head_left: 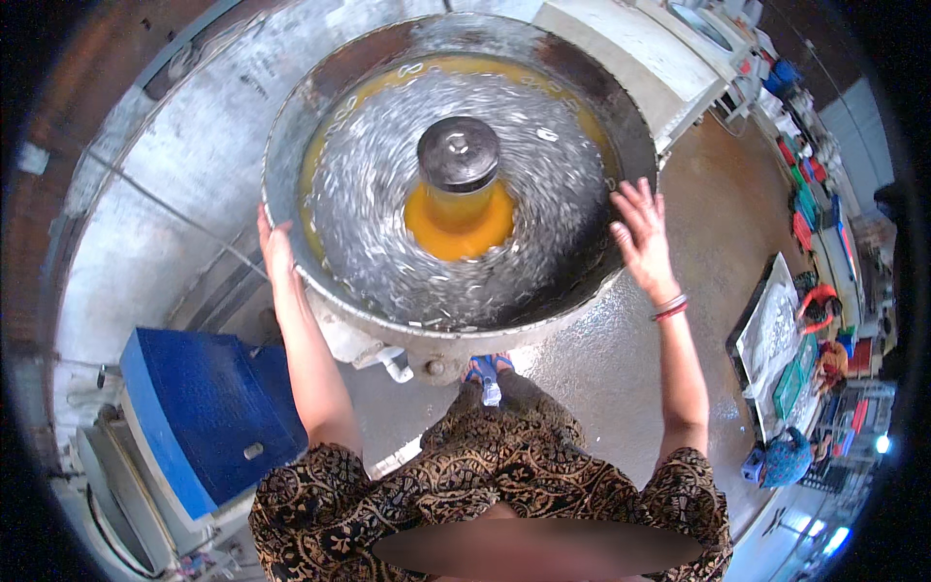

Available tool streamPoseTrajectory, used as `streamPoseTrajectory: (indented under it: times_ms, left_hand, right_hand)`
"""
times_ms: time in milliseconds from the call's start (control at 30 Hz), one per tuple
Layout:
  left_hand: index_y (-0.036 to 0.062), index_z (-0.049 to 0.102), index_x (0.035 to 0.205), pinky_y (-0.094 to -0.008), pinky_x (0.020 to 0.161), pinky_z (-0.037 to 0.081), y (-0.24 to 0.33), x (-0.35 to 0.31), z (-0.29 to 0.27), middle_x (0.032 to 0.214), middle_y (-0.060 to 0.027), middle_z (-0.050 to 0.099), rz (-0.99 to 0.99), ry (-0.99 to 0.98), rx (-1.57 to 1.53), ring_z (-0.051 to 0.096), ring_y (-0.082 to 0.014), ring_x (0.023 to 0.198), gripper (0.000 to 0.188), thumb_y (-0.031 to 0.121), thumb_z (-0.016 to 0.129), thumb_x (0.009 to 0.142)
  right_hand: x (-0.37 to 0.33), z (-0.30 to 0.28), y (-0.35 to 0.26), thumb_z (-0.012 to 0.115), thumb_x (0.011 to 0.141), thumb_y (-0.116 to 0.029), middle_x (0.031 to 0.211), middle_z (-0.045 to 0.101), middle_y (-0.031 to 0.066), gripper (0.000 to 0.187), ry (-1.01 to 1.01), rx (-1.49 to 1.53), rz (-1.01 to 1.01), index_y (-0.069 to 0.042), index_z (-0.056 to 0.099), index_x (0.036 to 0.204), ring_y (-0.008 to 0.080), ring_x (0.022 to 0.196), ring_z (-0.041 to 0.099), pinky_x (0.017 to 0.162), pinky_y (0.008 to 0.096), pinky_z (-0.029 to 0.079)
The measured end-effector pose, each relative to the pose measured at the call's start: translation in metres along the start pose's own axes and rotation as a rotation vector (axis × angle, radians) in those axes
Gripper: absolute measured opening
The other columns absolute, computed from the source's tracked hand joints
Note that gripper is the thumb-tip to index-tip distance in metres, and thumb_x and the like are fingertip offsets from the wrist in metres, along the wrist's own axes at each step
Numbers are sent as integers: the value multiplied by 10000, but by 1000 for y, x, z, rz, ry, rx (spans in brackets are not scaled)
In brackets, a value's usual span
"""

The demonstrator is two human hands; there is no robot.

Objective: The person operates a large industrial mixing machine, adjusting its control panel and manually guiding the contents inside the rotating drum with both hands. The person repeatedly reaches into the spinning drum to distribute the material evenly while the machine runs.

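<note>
A big round metal tub (341,323) stands in front of me, filled with many small shiny metal pieces (364,155). The pieces are streaked by motion around a central post with a round steel cap (458,153). Orange-yellow liquid (464,236) pools about the post's foot. At the tub's left rim my left hand (277,254) rests against the outside, thumb apart from the stretched fingers. My right hand (642,233) is raised by the right rim with fingers spread and nothing in it; whether it touches the rim I cannot tell. A red band circles the right wrist.
On the left stands a blue metal cabinet (208,417). A white spout (395,364) juts from the tub's front near my feet. A pale ledge (630,58) adjoins the tub at the far right. Beyond the wet floor (698,223), people work around a table (766,339).
</note>
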State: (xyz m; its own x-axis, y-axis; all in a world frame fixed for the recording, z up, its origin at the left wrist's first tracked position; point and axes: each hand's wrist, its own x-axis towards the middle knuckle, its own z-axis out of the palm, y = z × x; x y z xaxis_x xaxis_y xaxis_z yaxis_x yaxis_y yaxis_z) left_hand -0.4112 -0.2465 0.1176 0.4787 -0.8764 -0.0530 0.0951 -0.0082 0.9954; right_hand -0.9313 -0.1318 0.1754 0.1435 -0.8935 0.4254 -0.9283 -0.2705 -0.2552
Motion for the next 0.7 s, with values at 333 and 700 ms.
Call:
streamPoseTrajectory:
  times_ms: [333,700]
  left_hand:
    - [87,315,1337,-348,993,287,3,0,0,1298,-148,399,142,-48,55,401,-268,1175,675,-78,405,690]
    - [7,372,1275,-488,916,309,0,29,-27,1215,-247,417,1052,383,862,404,-375,1091,539,386,404,893]
  right_hand:
    - [-11,28,-18,429,805,-119,584,540,55,227,209,131,24,-60,621,700,235,582,489,701,364,378]
    - [-20,40,-18,484,695,-210,545,424,51,217,385,-22,-77,-112,384,530,231,593,442,643,368,346]
